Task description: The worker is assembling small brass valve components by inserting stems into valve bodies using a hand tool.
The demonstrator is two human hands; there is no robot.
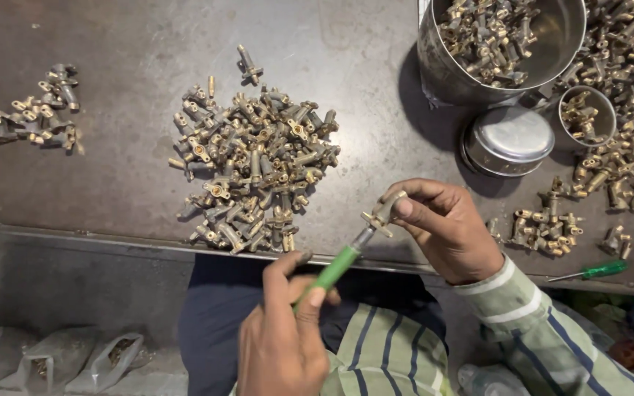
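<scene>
Your right hand (pixel 445 231) pinches one brass valve fitting (pixel 383 213) above the table edge (pixel 111 238), while your left hand (pixel 284 334) grips the green-handled screwdriver (pixel 339 265), its tip seated in that fitting. The central heap of fittings (pixel 254 169) looks largely unworked; a small group (pixel 544 227) lies beside your right hand, so much likely remains.

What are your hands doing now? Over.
Left hand grips green-handled screwdriver. Right hand pinches small brass fitting against its tip. Brass pile on table, clear of both.
</scene>
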